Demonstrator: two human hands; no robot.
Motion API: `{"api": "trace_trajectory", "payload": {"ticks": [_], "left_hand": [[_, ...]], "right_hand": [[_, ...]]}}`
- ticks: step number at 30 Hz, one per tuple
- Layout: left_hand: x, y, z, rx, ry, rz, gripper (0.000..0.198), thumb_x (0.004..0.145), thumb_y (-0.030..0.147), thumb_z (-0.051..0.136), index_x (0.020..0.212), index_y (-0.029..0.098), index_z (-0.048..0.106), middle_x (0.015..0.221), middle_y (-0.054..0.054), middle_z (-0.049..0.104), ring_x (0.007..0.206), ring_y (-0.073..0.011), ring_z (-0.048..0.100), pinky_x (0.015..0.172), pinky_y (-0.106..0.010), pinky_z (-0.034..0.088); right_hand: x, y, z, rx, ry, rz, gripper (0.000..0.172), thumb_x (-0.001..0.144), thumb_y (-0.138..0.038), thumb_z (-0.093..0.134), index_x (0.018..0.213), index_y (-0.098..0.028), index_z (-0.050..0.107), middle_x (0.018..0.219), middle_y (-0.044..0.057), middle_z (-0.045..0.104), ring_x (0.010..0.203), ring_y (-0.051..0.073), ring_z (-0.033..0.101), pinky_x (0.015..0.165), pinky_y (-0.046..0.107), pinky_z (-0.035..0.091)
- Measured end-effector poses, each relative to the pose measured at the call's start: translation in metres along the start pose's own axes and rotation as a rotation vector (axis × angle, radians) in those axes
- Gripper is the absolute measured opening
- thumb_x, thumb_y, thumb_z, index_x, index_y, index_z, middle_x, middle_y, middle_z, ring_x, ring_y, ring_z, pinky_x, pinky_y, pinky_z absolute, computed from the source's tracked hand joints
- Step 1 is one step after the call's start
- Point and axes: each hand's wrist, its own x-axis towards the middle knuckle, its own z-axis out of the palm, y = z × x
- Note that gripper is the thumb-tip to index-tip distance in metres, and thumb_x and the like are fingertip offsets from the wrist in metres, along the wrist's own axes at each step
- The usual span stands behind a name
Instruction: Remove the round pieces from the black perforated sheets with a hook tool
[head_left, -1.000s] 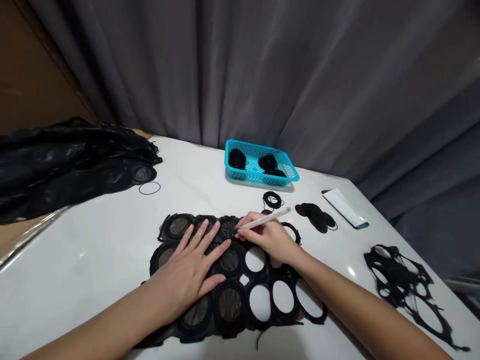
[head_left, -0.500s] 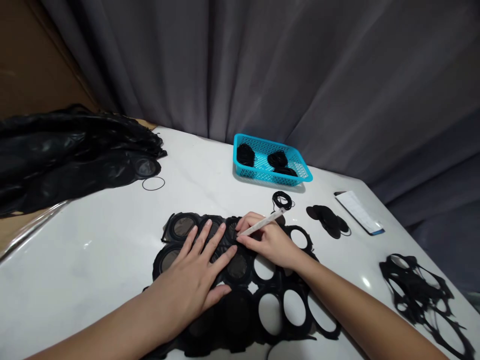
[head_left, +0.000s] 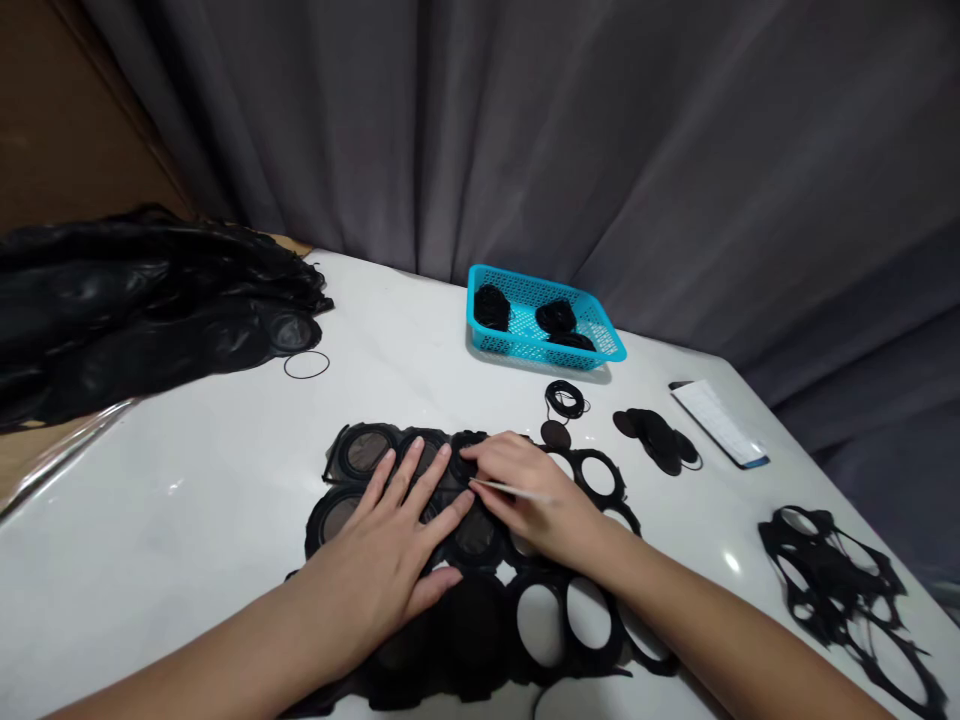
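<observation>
A black rubbery sheet [head_left: 476, 625] with rows of rings lies on the white table. Its right-hand rings are open holes, while several on the left have dark discs in them. My left hand [head_left: 401, 545] rests flat on the sheet with fingers spread. Just right of it, my right hand [head_left: 536, 490] pinches a slim white stick-like tool [head_left: 514, 490], whose exact kind I cannot make out. The tool's end and my fingertips are at a ring in the upper middle of the sheet. That ring is partly covered by my fingers.
Behind the sheet stands a blue basket [head_left: 546, 350] holding black ring bundles. Nearer lie a coil of black rings [head_left: 564, 399], a dark disc [head_left: 556, 434] and a pile of discs [head_left: 656, 440]. A phone-like object [head_left: 720, 425], black scrap webbing [head_left: 844, 580] and black sheets [head_left: 150, 310] flank them.
My right hand has turned over the ring and shifted slightly left, and the tool has tipped from slanting upward to nearly level. My left hand stays put. A dark disc beside the coil is now uncovered.
</observation>
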Motion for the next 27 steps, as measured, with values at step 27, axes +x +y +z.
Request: {"api": "trace_trajectory", "payload": {"ticks": [27], "left_hand": [[-0.044,0.04,-0.011,0.064,0.056,0.05,0.058,0.097,0.046,0.056,0.15,0.027,0.045,0.162,-0.014,0.022,0.147,-0.0349,0.027,0.115,-0.051,0.031]], "right_hand": [[-0.036,-0.04,-0.006,0.346,-0.04,0.263,0.023,0.089,-0.013,0.064,0.069,-0.017,0.052,0.095,0.001,0.062,0.092,0.016,0.057,0.083,0.03,0.042]]}}
